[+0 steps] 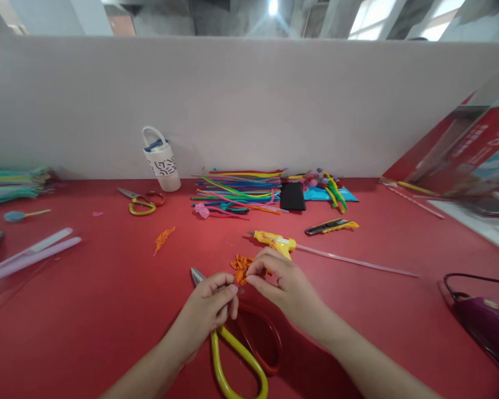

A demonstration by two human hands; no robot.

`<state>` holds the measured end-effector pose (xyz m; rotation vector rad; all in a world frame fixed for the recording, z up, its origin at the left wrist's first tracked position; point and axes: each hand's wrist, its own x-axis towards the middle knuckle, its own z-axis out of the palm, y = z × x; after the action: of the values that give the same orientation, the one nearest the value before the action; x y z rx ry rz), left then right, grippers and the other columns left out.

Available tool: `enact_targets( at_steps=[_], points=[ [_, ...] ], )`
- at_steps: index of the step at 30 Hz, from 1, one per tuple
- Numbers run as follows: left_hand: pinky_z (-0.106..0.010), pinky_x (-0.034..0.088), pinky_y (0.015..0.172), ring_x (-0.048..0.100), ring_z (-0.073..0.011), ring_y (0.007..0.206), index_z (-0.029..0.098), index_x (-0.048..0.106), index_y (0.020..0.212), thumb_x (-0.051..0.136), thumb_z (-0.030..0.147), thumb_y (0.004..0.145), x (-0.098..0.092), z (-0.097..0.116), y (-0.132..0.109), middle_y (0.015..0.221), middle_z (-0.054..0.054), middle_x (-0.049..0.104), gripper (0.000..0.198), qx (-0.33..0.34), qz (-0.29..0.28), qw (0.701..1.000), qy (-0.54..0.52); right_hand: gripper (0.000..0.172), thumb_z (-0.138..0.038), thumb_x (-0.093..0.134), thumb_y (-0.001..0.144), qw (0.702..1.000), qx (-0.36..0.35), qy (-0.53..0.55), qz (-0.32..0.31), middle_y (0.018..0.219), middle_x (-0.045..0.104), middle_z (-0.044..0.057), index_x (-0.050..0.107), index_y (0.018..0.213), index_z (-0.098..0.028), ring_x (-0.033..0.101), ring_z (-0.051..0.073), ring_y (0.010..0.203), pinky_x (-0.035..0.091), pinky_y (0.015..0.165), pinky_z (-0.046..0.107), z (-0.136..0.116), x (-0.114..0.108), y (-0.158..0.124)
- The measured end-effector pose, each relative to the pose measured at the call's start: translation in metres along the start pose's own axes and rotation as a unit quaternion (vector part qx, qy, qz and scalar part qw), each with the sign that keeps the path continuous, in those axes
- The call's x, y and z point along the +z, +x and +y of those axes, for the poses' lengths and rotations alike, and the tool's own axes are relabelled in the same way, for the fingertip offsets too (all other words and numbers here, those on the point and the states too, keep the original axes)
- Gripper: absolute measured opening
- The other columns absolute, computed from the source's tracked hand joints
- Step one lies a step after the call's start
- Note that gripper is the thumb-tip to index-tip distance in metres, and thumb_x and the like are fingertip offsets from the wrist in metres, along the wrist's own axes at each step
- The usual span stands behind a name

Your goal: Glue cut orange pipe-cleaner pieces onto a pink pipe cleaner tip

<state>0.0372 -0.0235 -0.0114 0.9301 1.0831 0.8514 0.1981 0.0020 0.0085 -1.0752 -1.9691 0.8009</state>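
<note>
My left hand (210,310) and my right hand (285,285) meet over the red table (108,310), fingertips pinched together on a small orange piece. It comes from a heap of orange pipe-cleaner bits (241,267) just beyond my fingers. Under my hands lie large scissors (241,354) with one yellow and one red loop handle, blades pointing away to the left. A yellow glue gun (274,241) with a clear stick trailing right lies right behind my right hand.
At the back: a white bottle (162,160), small scissors (141,202), a spread of coloured pipe cleaners (237,191), a black phone (292,195), a yellow utility knife (331,226). An orange strip (163,239) lies mid-left. A purple device (488,316) sits right, a red box (461,160) beyond.
</note>
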Motion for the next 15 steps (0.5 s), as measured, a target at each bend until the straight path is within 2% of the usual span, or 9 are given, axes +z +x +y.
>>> enact_targets(
  at_steps=[9,15],
  points=[
    [-0.017,0.007,0.036,0.019,0.0002,0.031,0.017,0.049,0.070,0.048,0.026,0.082,-0.002,-0.003,-0.001,0.048,0.004,0.053,0.015,0.005,-0.027,0.999,-0.023,0.008,-0.012,0.053,0.081,0.993,-0.072,-0.085,0.044,0.079,0.053,0.001,0.055,0.076,-0.018,0.051,0.015,0.076,0.042,0.070,0.029,0.001,0.003,-0.004],
    [-0.016,0.010,0.036,0.020,0.0005,0.033,0.015,0.051,0.069,0.049,0.026,0.082,0.002,0.002,-0.004,0.050,0.004,0.052,0.017,0.025,-0.018,0.999,-0.044,0.007,-0.016,0.053,0.082,0.964,-0.158,-0.182,0.111,0.087,0.057,0.006,0.055,0.088,-0.019,0.051,0.020,0.085,0.040,0.077,0.036,-0.003,0.009,-0.015]
  ],
)
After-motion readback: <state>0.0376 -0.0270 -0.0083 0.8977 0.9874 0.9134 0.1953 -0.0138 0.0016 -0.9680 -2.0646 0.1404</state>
